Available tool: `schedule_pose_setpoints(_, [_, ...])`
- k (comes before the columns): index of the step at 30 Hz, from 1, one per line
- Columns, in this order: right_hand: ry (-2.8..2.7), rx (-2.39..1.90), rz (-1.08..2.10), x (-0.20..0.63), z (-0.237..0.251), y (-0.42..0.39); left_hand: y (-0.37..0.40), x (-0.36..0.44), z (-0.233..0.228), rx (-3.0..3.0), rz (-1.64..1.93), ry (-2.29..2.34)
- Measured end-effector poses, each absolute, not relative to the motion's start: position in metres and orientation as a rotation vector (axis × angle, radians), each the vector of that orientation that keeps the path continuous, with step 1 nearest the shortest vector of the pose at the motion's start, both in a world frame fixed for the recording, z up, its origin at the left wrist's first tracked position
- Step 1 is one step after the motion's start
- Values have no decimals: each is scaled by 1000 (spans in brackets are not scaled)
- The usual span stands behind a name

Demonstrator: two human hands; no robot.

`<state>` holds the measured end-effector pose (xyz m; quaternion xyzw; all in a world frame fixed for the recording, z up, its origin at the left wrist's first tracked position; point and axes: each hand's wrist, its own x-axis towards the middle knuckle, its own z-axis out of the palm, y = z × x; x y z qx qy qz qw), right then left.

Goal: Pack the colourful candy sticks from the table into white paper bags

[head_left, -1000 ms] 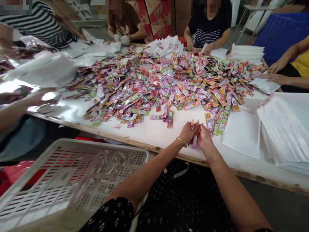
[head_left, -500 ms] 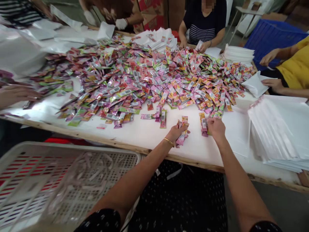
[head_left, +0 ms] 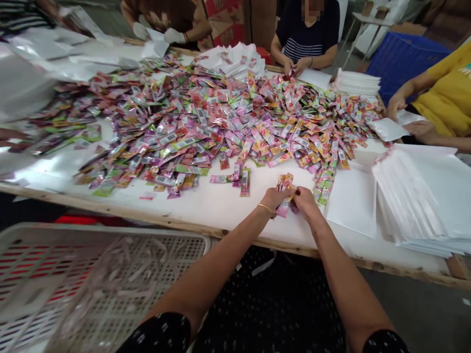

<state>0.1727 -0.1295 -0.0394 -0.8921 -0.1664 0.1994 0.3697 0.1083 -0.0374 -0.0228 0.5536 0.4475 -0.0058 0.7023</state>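
Observation:
My left hand (head_left: 275, 198) is closed around a small bundle of pink and orange stick sachets (head_left: 284, 206), just above the near side of the white tabletop (head_left: 228, 214). Touching that bundle, my right hand (head_left: 306, 200) pinches sachets of its own; a dark purple one (head_left: 294, 208) shows below its fingers, the rest hidden. Green-and-pink sachets (head_left: 326, 183) lie just right of my right hand. Left of my hands sit a few loose sachets (head_left: 245, 182). Behind them spreads a large heap of mixed sachets (head_left: 206, 117).
At right lie a flat white bag (head_left: 353, 201) and a stack of white bags (head_left: 412, 196). A white plastic basket (head_left: 184, 240) with scraps stands below the table's wooden edge (head_left: 206, 224). Co-workers sit around, one in a yellow top (head_left: 447, 98). A blue crate (head_left: 401, 61) stands behind.
My right hand has moved left with the sachets it picked up and now meets the bundle in my left hand. The co-worker in yellow has brought both hands to a white bag.

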Motion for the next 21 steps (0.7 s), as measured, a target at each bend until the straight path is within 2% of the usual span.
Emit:
schedule_pose_setpoints(3, [-433,-2248,517,180,-33,-138,-36,109,-24,1104,-4,955])
schedule_pose_setpoints(10, [-140,-2550,108,237,-19,-174,-35,109,-35,879,22,743])
schedule_pose_setpoints(15, [-140,-2572,164,243,-25,-174,-30,99,-37,863,-53,648])
schedule_pose_setpoints(21, [-152,-2329,263,224,-24,-194,-26,89,-14,836,-137,581])
